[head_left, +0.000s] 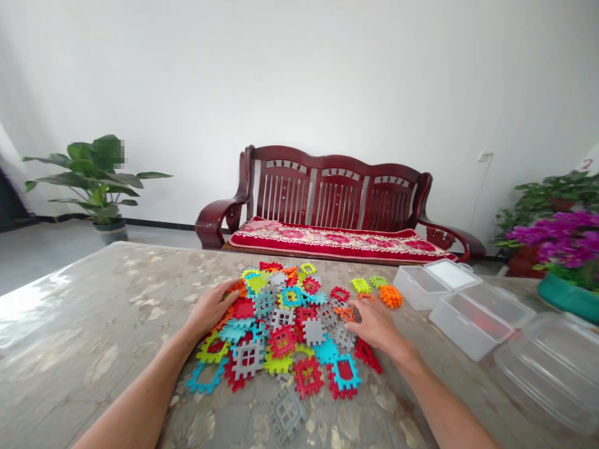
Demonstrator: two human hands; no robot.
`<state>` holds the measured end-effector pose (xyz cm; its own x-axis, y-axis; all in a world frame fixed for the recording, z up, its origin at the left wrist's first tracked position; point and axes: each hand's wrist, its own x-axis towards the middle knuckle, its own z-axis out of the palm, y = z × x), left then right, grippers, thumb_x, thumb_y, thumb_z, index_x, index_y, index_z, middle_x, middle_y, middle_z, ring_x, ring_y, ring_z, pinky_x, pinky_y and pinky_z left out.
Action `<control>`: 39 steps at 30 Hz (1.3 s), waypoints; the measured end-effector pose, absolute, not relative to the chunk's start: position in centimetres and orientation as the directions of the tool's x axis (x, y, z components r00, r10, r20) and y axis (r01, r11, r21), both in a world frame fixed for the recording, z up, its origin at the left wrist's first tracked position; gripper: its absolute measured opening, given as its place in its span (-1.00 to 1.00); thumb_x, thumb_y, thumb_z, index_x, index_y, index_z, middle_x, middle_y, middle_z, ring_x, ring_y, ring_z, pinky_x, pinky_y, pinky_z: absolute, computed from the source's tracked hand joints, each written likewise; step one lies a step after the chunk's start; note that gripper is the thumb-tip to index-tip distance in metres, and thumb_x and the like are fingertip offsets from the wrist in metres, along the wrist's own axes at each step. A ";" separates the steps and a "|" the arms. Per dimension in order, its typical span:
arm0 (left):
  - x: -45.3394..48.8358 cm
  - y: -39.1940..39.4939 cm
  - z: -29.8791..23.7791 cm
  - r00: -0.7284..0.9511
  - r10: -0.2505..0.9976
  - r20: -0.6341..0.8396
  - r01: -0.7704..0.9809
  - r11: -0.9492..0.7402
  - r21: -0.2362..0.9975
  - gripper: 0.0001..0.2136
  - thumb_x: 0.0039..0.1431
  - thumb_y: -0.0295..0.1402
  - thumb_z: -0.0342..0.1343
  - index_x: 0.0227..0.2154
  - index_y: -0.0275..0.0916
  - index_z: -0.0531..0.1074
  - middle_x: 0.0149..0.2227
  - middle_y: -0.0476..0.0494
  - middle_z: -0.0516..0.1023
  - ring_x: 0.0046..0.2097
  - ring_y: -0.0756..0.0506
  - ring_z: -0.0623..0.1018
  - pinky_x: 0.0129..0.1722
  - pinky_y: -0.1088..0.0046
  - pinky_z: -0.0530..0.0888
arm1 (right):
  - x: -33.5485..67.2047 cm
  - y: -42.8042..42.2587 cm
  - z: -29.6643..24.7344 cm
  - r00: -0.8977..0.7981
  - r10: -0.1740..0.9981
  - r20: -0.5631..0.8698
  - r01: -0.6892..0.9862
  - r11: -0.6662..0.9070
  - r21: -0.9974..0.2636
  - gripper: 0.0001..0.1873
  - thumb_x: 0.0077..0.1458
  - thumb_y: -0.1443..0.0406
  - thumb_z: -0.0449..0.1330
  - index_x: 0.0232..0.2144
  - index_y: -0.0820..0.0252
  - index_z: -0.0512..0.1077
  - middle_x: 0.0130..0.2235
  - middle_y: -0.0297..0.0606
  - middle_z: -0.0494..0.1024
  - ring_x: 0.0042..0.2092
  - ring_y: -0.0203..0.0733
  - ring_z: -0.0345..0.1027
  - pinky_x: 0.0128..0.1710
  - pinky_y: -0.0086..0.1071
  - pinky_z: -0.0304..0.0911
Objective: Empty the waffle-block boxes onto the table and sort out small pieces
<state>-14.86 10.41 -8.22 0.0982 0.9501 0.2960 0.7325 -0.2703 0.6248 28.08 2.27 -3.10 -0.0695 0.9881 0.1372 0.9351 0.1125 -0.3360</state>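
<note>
- A leafy plant [88, 168] stands on the floor at far left, in a dark pot [111, 232].
- The table [116, 312] wears a glossy, patterned covering.
- The left hand [213, 305] rests against the pile's left edge, its fingertips touching an orange piece [241, 288]; whether it grips anything I cannot tell.
- The pile of notched plastic pieces [283, 318] lies on the table between the hands, mixing red, grey, blue, lime and orange; many have windows cut through them.
- One grey piece [287, 413] lies nearest the viewer, at the pile's front.
- Behind the table, a dark red wooden bench [314, 193] carries a red patterned cover [327, 240].
- The right hand [377, 324] is at the pile's right side, thumb and fingers parted, with an orange lattice piece [345, 313] at their tips; I cannot tell if it is gripped.
- Just beyond that hand sit two lime pieces [361, 285] and an orange cluster [391, 297].
- Farther right are translucent bins [472, 327] and a clear lid [552, 368].
- Purple flowers [561, 237] rise from a teal planter [568, 296] at far right.
</note>
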 end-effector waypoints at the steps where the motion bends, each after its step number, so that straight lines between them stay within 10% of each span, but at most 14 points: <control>1: -14.8 10.4 -8.2 0.099 0.950 0.296 0.733 -0.271 0.624 -0.40 0.17 0.03 -0.08 0.14 -0.22 0.43 0.14 -0.21 0.53 0.15 -0.27 0.50 0.22 0.15 0.34 | 27.8 2.3 -3.4 -0.082 0.987 0.141 0.927 0.127 -0.353 -0.49 -0.06 0.22 0.29 0.00 0.17 0.51 0.00 -0.06 0.57 0.07 0.10 0.40 0.08 -0.12 0.24; 11: -14.5 10.0 -7.6 0.090 0.952 0.293 0.736 -0.262 0.624 -0.43 0.16 0.00 -0.08 0.11 -0.20 0.45 0.14 -0.19 0.53 0.16 -0.26 0.49 0.22 0.17 0.33 | 27.7 3.6 -4.5 -0.055 0.973 0.223 0.628 0.208 -0.750 -0.60 -0.05 0.26 0.20 -0.11 0.19 0.55 -0.09 -0.13 0.61 -0.16 -0.09 0.52 -0.14 -0.25 0.41; 18: -14.7 10.2 -7.9 0.097 0.950 0.296 0.728 -0.271 0.630 -0.42 0.17 0.02 -0.08 0.12 -0.21 0.43 0.16 -0.20 0.51 0.17 -0.25 0.48 0.23 0.17 0.32 | 29.2 3.4 -4.4 -0.007 0.988 0.157 0.777 0.104 -0.621 -0.69 -0.08 0.27 0.22 -0.23 0.18 0.58 -0.27 -0.21 0.65 -0.31 -0.12 0.50 -0.24 -0.26 0.38; 31: -14.7 10.2 -7.8 0.096 0.952 0.291 0.727 -0.267 0.633 -0.41 0.17 0.04 -0.07 0.13 -0.20 0.44 0.13 -0.19 0.54 0.15 -0.26 0.50 0.20 0.18 0.36 | 27.1 6.5 -4.3 -0.151 0.923 0.353 0.944 0.241 -0.226 -0.55 0.21 0.43 -0.02 0.04 0.15 0.51 0.12 -0.08 0.52 0.15 -0.03 0.34 0.20 -0.14 0.13; 39: -14.7 10.0 -7.5 0.106 0.953 0.284 0.733 -0.268 0.625 -0.41 0.17 0.03 -0.07 0.13 -0.22 0.43 0.15 -0.20 0.52 0.17 -0.26 0.49 0.21 0.17 0.35 | 25.9 7.1 -4.2 -0.060 0.966 0.251 0.950 0.132 -0.282 -0.81 0.16 0.28 0.17 -0.26 0.12 0.59 -0.16 -0.15 0.62 -0.05 -0.05 0.44 -0.01 -0.27 0.22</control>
<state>-14.66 9.98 -7.46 0.1056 0.9529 0.2844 0.7335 -0.2678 0.6248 25.87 7.11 -4.19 -0.0596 0.9661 0.2512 0.9503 0.1320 -0.2819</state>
